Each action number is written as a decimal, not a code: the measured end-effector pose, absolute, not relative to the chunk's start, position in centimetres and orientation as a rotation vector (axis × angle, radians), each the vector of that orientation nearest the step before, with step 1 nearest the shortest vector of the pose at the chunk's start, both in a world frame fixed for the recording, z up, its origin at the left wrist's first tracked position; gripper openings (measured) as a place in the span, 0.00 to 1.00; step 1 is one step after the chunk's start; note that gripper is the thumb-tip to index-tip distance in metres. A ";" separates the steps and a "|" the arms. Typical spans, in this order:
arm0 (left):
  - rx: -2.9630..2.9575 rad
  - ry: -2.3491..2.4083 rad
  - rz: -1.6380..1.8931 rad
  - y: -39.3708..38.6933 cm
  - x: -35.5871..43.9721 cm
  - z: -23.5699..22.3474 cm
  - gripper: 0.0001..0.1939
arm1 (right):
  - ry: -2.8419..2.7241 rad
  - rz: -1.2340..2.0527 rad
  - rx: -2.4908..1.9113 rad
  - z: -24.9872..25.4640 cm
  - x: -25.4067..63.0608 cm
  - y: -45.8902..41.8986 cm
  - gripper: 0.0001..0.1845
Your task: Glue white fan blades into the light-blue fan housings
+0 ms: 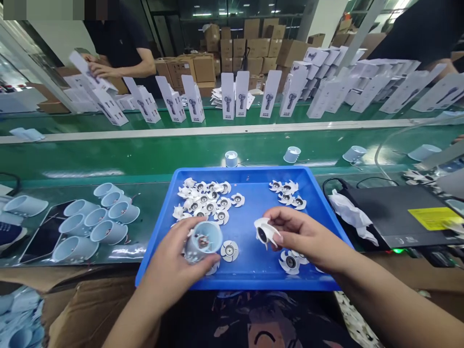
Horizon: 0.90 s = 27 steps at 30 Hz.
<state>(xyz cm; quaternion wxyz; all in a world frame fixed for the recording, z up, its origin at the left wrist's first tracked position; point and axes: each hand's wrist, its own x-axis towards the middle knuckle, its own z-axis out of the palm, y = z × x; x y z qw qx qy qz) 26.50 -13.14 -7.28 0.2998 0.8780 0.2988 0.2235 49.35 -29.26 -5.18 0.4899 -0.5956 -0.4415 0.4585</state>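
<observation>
My left hand (177,261) is wrapped round a light blue plastic cup-shaped housing (205,237), its open top tilted toward me with small parts and wires inside. Between the thumb and fingers of my right hand (297,232) is a white fan blade (266,233) with a dark hub. Both hands are above a blue tray (250,275). White fan blades (208,200) lie piled in its left part, and a smaller group (288,193) sits at its back right. A single round fan wheel (229,251) lies beside the housing.
Several light blue housings (108,232) stand left of the tray. Others, such as one housing (231,158), sit on the green conveyor belt (163,150). A black device (391,212) is on the right. White printed boxes (228,96) line the far side, where a person (123,48) handles one.
</observation>
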 end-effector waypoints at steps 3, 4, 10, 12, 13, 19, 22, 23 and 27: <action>2.512 0.477 0.657 -14.9 28.8 -6.5 0.26 | -1.090 1.101 -1.389 -4.5 48.5 -28.4 0.16; 2.552 0.406 0.687 -15.3 29.5 -6.4 0.26 | -1.173 1.006 -1.433 -4.1 48.2 -28.3 0.14; 2.699 0.144 0.963 -15.9 32.1 -6.5 0.19 | -1.678 0.129 -1.870 -3.5 46.7 -28.4 0.11; 2.713 0.112 1.027 -15.9 32.3 -6.5 0.18 | -1.629 0.087 -1.875 -3.9 46.5 -28.2 0.11; 2.707 0.106 1.042 -16.0 32.4 -6.5 0.18 | -1.605 0.105 -1.854 -4.1 46.5 -28.0 0.11; 2.685 0.166 1.085 -16.0 32.2 -6.3 0.19 | -1.584 0.135 -1.803 -4.7 46.7 -27.0 0.06; 2.715 0.222 1.005 -15.3 31.6 -6.2 0.23 | -1.613 0.101 -1.801 -4.8 46.6 -27.7 0.11; 2.725 0.234 0.980 -15.0 31.3 -6.1 0.24 | -1.615 0.094 -1.805 -4.9 46.5 -28.0 0.12; 2.700 0.365 0.975 -13.7 30.8 -6.2 0.25 | -1.665 0.146 -1.768 -5.7 45.3 -28.9 0.23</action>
